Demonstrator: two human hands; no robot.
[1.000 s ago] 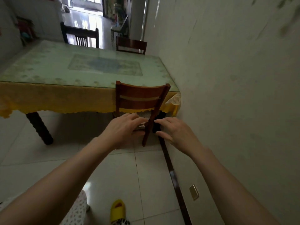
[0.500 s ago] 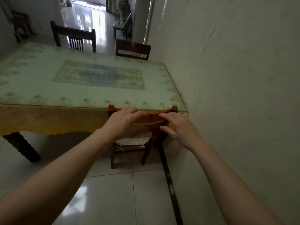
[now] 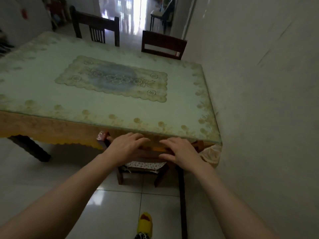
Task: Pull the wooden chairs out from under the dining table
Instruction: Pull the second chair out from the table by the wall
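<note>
Both hands, left hand and right hand, rest fingers-spread on the near chair back. It sits tucked under the dining table; far chairs remain.

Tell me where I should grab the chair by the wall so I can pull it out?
Probably the top rail of the near chair, from the side you stand on. Its seat is tucked under the table, so the rail is the only easy grip. The left hand and right hand lie on it, fingers over the top, spaced apart.
</note>
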